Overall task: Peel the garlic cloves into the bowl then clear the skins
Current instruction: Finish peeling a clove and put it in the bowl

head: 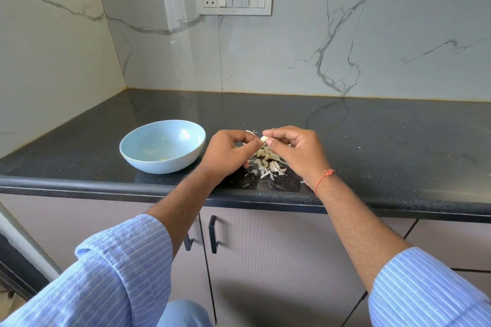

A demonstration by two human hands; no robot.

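Clove: a small white garlic clove (263,139) is held above the skins.
Hands: it is pinched by the right hand (297,152) and the left hand (228,152).
Skins: pale papery garlic skins (268,164) are heaped on the black speckled tabletop (372,146).
Bowl: a light blue round bowl (162,146) is set left of them.

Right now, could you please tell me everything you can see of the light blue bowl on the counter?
The light blue bowl is round, shallow and smooth, and looks like glazed ceramic or melamine. It stands upright on the dark speckled counter, near the front edge, to the left of the left hand, which does not touch it. Inside lie only a few pale, yellowish bits on the bottom; what they are is too small to tell. Light glints off the inner wall.
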